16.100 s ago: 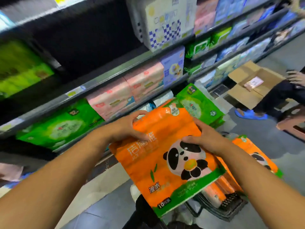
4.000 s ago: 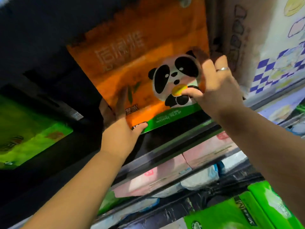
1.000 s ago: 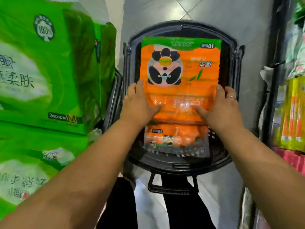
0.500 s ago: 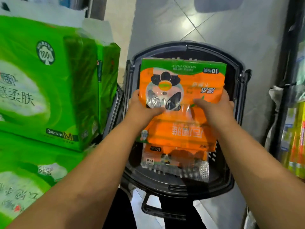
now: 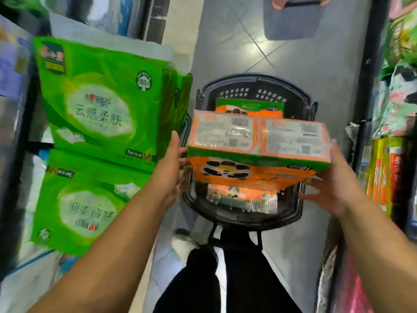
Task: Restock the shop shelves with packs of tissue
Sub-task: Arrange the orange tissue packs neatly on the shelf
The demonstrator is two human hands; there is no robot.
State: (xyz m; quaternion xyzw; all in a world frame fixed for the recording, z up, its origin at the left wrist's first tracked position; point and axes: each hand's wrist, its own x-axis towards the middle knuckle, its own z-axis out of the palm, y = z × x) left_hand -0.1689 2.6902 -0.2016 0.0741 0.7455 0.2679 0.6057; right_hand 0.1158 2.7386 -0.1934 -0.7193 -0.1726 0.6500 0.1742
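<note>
- Two stacked green packs fill the shelf side just beyond my left fingertips; I judge they leave little room, so I would turn away from them before I raise anything.
- The black basket lies under my fingers, and more orange packs rest in it below the one I hold.
- The orange pack of tissue is above the basket, between my two palms, tilted so its printed end faces up and the panda face looks toward me.
- My left hand presses flat on the pack's left end, fingers together and stretched; the thumb side I cannot tell.
- My right hand supports the right end, fingers spread under the lower edge, thumb along the side.
- The film looks slippery and soft, so I judge both palms should squeeze evenly and keep the pack level as it goes to the shelf.
</note>
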